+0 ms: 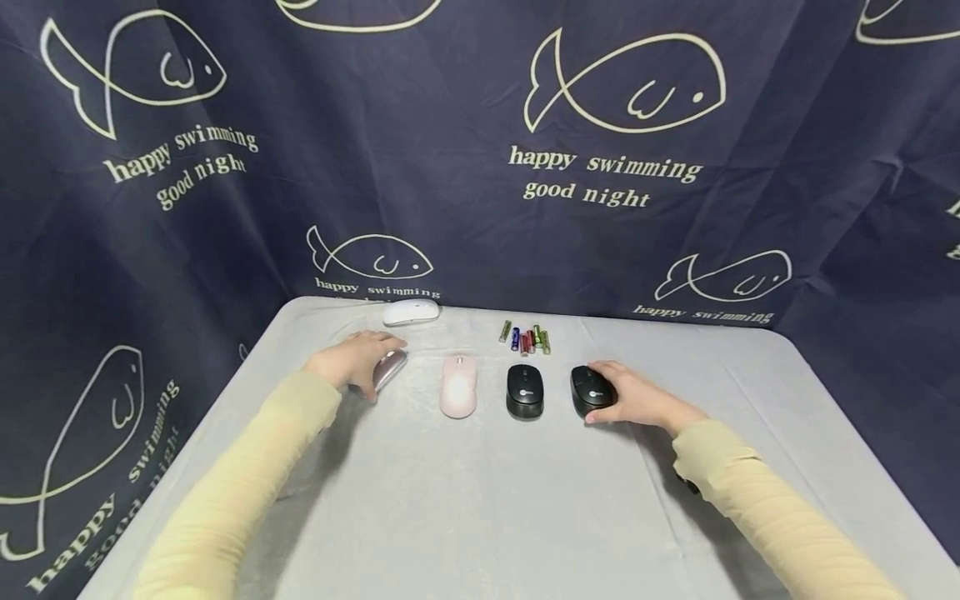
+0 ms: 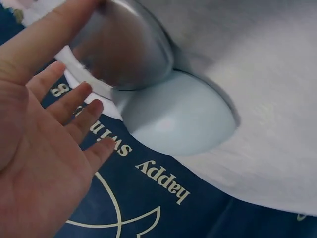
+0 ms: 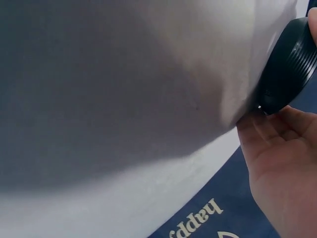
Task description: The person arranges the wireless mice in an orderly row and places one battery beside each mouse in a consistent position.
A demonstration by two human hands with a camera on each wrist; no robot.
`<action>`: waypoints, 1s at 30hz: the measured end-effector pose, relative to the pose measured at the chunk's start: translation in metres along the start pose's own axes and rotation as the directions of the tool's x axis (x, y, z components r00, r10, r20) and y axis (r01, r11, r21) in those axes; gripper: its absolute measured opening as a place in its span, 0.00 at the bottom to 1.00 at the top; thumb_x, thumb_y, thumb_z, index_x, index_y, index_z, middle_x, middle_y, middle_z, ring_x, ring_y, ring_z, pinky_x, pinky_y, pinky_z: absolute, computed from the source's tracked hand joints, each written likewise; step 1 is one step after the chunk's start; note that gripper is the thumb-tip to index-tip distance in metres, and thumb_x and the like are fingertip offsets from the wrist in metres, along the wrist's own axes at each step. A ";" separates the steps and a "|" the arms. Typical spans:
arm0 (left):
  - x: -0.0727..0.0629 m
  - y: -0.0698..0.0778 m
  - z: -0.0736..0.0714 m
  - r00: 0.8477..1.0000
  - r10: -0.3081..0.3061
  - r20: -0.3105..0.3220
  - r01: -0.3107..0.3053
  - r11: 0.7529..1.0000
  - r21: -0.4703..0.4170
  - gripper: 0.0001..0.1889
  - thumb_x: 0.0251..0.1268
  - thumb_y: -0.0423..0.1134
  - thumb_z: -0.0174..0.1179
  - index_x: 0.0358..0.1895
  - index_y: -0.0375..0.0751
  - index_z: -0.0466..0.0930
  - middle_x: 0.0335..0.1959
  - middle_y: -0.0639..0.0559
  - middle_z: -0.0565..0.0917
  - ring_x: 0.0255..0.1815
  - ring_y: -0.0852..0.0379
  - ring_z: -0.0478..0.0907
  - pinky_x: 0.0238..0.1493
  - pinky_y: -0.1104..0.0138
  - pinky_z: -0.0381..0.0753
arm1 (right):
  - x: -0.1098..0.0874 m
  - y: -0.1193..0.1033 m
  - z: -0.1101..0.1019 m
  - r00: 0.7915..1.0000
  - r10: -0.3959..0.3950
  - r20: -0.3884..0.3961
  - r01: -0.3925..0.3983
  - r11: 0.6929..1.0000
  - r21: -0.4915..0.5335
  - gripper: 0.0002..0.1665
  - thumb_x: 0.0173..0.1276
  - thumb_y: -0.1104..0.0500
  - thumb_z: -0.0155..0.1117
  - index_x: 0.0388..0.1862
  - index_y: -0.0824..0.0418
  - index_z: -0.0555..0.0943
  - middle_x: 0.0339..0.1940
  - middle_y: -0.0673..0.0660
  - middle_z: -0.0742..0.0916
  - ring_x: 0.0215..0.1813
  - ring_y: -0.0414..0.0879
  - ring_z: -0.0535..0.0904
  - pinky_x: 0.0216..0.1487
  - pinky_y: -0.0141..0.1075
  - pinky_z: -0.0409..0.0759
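In the head view, my left hand (image 1: pixel 352 361) is beside a shiny silver-grey computer mouse (image 1: pixel 389 368) at the left of the table. The left wrist view shows that hand (image 2: pixel 44 139) with fingers spread and relaxed, the thumb overlapping the silver-grey mouse (image 2: pixel 129 49). A white mouse (image 1: pixel 411 312) lies just beyond it. My right hand (image 1: pixel 626 395) holds a black mouse (image 1: pixel 591 390), thumb on the near side and fingers over the far side. From the right wrist, this hand (image 3: pixel 282 153) has its fingertips against the edge of the black mouse (image 3: pixel 290 64).
A pink mouse (image 1: pixel 458 387) and a second black mouse (image 1: pixel 525 392) lie between the hands. Several small coloured batteries (image 1: pixel 527 339) are grouped behind them. The table (image 1: pixel 480 508) has a pale cloth, and a dark blue fish-print curtain (image 1: pixel 465 167) hangs around its back and sides.
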State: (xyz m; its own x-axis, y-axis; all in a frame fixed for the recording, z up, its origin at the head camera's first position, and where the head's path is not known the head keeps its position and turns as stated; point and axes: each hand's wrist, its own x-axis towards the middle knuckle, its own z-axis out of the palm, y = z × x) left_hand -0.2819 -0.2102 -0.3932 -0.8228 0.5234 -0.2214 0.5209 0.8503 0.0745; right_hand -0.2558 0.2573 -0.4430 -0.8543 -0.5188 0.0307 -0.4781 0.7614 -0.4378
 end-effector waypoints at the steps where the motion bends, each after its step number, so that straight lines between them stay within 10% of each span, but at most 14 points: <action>1: 0.001 0.000 0.001 1.000 0.005 0.011 -0.005 1.000 0.007 0.58 0.25 0.41 0.80 0.70 0.38 0.59 0.67 0.36 0.65 0.67 0.35 0.61 0.67 0.44 0.56 | 0.000 -0.001 0.000 1.000 -0.007 0.002 0.008 1.000 -0.011 0.60 0.44 0.41 0.76 0.67 0.74 0.62 0.65 0.73 0.70 0.65 0.67 0.66 0.63 0.58 0.64; 17: 0.004 0.000 -0.001 0.983 0.006 0.181 -0.021 0.996 0.084 0.65 0.20 0.38 0.81 0.73 0.40 0.52 0.72 0.39 0.58 0.71 0.38 0.55 0.69 0.46 0.54 | 0.004 -0.006 -0.006 0.993 -0.119 0.020 0.120 0.991 -0.058 0.57 0.44 0.42 0.77 0.65 0.73 0.65 0.64 0.71 0.71 0.65 0.64 0.67 0.63 0.56 0.66; 30: 0.004 -0.003 -0.003 0.988 0.061 0.138 -0.066 0.997 0.032 0.62 0.18 0.33 0.80 0.70 0.36 0.57 0.70 0.38 0.62 0.71 0.41 0.58 0.69 0.44 0.52 | 0.004 -0.004 -0.004 0.994 -0.109 0.030 0.109 0.994 -0.022 0.53 0.47 0.44 0.76 0.66 0.69 0.67 0.66 0.70 0.69 0.65 0.64 0.66 0.61 0.56 0.67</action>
State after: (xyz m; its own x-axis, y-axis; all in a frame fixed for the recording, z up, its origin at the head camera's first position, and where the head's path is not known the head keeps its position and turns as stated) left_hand -0.2871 -0.2107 -0.3912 -0.7500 0.5620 -0.3489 0.5814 0.8116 0.0576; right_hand -0.2580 0.2536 -0.4376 -0.7907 -0.6101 0.0508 -0.5730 0.7084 -0.4120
